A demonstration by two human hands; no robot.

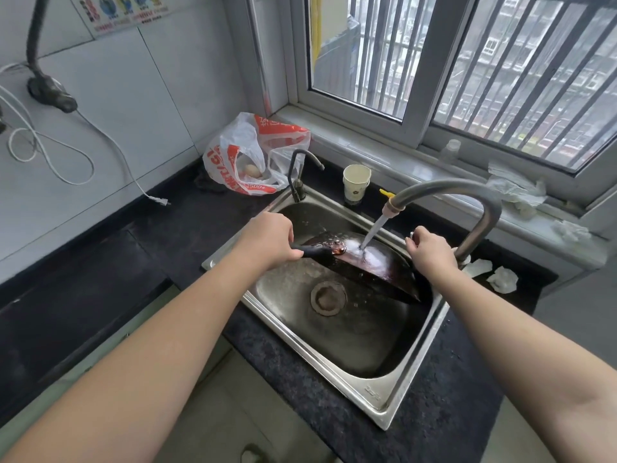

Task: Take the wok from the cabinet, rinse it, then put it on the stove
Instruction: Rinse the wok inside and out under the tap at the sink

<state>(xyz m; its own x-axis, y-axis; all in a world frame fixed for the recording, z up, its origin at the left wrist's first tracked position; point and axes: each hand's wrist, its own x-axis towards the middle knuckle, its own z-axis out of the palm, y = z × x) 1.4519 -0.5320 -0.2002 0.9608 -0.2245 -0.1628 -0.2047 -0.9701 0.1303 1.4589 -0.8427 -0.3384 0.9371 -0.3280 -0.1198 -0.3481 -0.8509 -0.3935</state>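
The dark wok (374, 272) lies tilted inside the steel sink (384, 401), its far rim raised. My left hand (270, 238) is closed around the wok's black handle at the sink's left rim. Water streams from the tall curved faucet (467, 192) onto the wok's inner surface and splashes white. My right hand (430, 250) is closed at the base of the faucet, on its lever, most of which is hidden under my fingers. The stove is out of view.
A white and red plastic bag (247, 162) with an egg inside sits behind the sink at the left. A small second tap (298, 175) and a paper cup (356, 182) stand at the back rim. Crumpled tissues (500, 279) lie right of the faucet. A loose plug cord (160, 200) hangs over the dark counter.
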